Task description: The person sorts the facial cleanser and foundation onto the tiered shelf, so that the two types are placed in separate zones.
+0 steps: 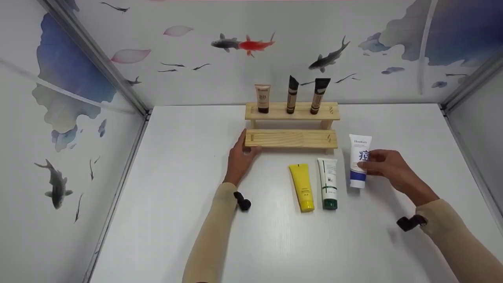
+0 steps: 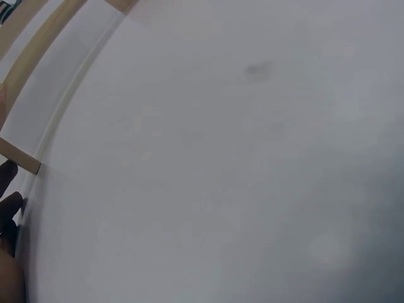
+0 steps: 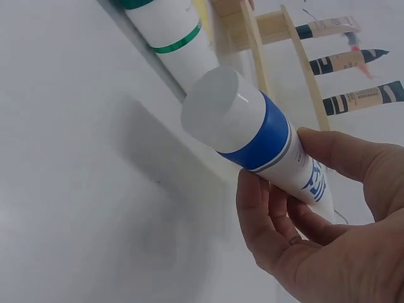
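My right hand (image 1: 389, 167) pinches a white squeeze tube with a blue band (image 1: 358, 177) between thumb and fingers. In the right wrist view this tube (image 3: 262, 136) is raised off the table, its white cap towards the camera. My left hand (image 1: 240, 159) holds the left end of a two-tier wooden display rack (image 1: 290, 138), thumb at the front and fingers at the side. A yellow tube (image 1: 301, 186) and a white tube with a green cap (image 1: 328, 182) lie on the table between the hands, in front of the rack.
On the rack's upper tier stand a beige BB tube (image 1: 263, 98), a slim black-and-tan tube (image 1: 292, 96) and a wider black-topped tube (image 1: 319, 96). A white table (image 1: 188, 137) carries everything. Walls painted with fish (image 1: 255, 45) enclose its back and sides.
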A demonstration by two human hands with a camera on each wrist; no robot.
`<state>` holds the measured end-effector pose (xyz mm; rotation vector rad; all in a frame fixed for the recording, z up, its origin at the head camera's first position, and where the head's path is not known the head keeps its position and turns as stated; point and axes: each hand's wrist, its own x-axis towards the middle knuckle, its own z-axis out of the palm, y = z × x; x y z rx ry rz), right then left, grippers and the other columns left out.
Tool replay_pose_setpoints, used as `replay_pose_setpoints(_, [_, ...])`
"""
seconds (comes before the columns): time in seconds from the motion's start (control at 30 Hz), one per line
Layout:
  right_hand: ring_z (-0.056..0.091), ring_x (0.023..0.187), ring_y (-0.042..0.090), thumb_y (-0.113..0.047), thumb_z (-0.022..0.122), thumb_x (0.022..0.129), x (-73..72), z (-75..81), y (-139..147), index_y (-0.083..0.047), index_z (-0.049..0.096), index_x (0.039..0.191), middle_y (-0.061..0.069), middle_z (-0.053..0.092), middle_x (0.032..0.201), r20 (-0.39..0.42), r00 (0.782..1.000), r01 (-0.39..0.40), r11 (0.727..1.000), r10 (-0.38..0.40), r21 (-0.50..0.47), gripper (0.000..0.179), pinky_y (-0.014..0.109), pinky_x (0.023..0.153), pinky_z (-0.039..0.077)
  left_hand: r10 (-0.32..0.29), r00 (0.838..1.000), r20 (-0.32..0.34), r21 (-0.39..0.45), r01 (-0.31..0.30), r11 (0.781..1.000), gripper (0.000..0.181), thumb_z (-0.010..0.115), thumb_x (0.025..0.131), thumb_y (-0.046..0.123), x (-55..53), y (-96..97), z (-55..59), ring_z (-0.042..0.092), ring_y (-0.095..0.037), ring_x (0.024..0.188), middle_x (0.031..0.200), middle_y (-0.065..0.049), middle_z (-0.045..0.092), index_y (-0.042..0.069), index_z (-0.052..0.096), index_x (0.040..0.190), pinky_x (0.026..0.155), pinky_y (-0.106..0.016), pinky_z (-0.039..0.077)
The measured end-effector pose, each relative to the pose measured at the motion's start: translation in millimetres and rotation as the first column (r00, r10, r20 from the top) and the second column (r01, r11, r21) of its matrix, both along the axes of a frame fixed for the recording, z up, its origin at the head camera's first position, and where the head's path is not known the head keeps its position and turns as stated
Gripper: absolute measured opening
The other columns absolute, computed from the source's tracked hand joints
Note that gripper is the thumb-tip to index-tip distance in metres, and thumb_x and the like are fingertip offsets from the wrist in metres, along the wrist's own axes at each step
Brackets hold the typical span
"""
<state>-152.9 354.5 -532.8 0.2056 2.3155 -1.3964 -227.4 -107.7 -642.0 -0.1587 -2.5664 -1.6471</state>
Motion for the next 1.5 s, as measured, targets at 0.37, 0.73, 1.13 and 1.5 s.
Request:
replay_pose_setpoints(0.37, [0.066,0.115,0.016,-0.038,0.077,0.106,-10.9,12.4,-8,0.008,0.034,0.167,0.027,0.051,0.159,-0.033,0.999,0.034,0.999,-0.034,-0.014,0.087,0.020,0.095,0.058,0.009,1.000,0.030,-0.006,-0.009,1.000,0.096,0.076,0.102,0.057,0.7,0.6,2.3,0.061,-0.022,0.124,0.165,-0.010,0.055,0.015,0.030,0.176,0.115,-0.047,0.046])
replay_pose_setpoints(0.73, [0.064,0.115,0.018,-0.029,0.080,0.105,-16.9,19.1,-32,0.007,0.041,0.164,0.024,0.055,0.149,-0.112,0.993,0.035,0.996,-0.044,-0.078,0.079,0.023,0.097,0.059,0.014,1.000,0.028,-0.039,-0.013,0.999,0.098,0.074,0.101,0.061,-0.2,0.1,1.7,0.049,-0.026,0.153,0.172,-0.011,0.047,0.016,0.030,0.176,0.126,-0.046,0.038])
replay_pose_setpoints(1.13, [0.058,0.129,0.034,-0.033,0.085,0.101,-27.9,23.4,-65,0.001,0.049,0.159,0.021,0.057,0.149,-0.142,0.990,0.005,0.999,-0.011,-0.043,0.077,0.015,0.096,0.052,0.024,0.999,0.040,-0.034,-0.022,0.999,0.093,0.077,0.103,0.053,-0.2,1.8,3.2,0.047,-0.026,0.155,0.172,-0.010,0.046,0.016,0.031,0.176,0.128,-0.046,0.036])
replay_pose_setpoints(1.5, [0.062,0.128,0.033,-0.019,0.086,0.099,-39.8,20.3,-100,0.002,0.053,0.153,0.020,0.061,0.145,-0.196,0.980,0.014,0.996,-0.030,-0.083,0.067,0.036,0.114,0.052,0.025,0.999,0.034,-0.040,-0.023,0.999,0.094,0.076,0.103,0.054,0.9,1.0,3.1,0.045,-0.026,0.156,0.172,-0.009,0.046,0.017,0.031,0.176,0.127,-0.046,0.037])
